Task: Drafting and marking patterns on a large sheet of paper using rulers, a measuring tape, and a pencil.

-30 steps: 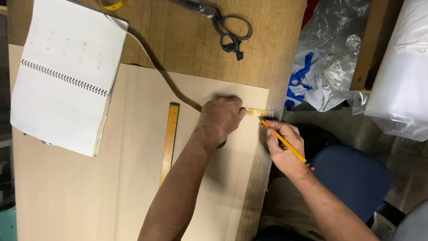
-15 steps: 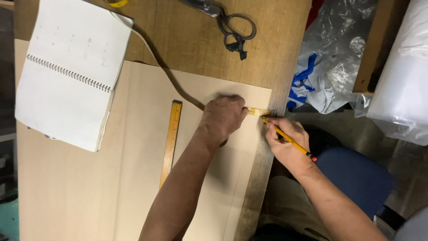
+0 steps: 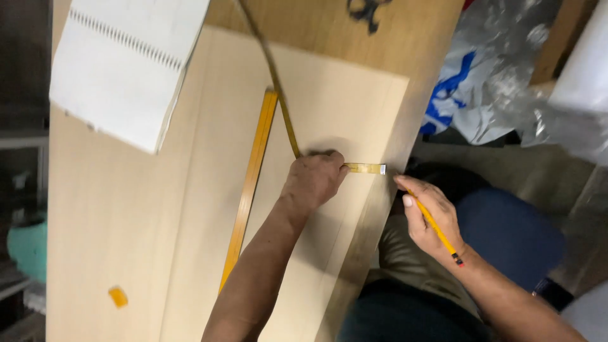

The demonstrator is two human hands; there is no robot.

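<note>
My left hand (image 3: 313,180) presses a yellow measuring tape (image 3: 365,168) flat on a pale sheet of board (image 3: 126,209); the tape's end reaches the sheet's right edge and its tail runs up toward the top of the view. My right hand (image 3: 427,218) grips a yellow pencil (image 3: 437,229) just off the sheet's right edge, apart from the tape end. A long yellow ruler (image 3: 248,190) lies on the sheet left of my left hand.
An open spiral notebook (image 3: 120,63) lies at the upper left. Black scissors (image 3: 367,9) sit on the wooden table at the top. Crumpled clear plastic bags (image 3: 506,82) lie right. A small orange piece (image 3: 118,296) rests at lower left. A blue seat (image 3: 506,231) is below.
My right hand with the pencil has drawn away from the tape end, off the sheet's edge. The view has shifted closer and downward. My left hand still holds the tape.
</note>
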